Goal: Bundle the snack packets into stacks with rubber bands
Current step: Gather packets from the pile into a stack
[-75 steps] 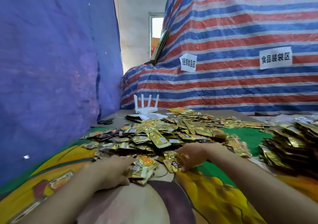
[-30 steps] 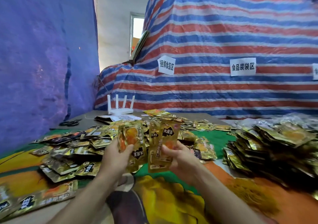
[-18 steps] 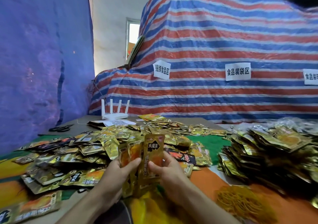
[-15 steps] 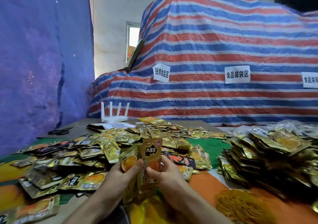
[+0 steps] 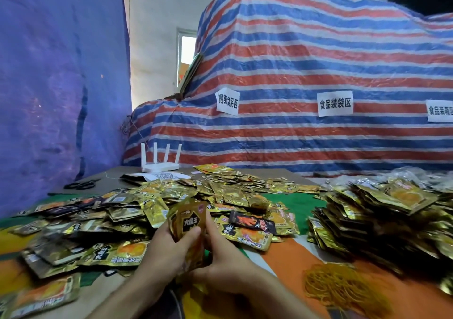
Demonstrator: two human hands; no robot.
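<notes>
A small stack of gold snack packets stands upright between my two hands just above the table. My left hand grips its left side, thumb across the front. My right hand grips the right side, fingers curled round the edge. Loose gold packets lie spread over the table to the left and behind. A heap of yellow rubber bands lies at the lower right. The lower part of the held stack is hidden by my hands.
A tall pile of bundled packets fills the right side. A white router and black scissors sit at the table's far left. A striped tarp rises behind, a blue tarp on the left.
Both hands picked packets off the table, lifted them and brought the two handfuls together into one stack, now squared and held lower and closer.
</notes>
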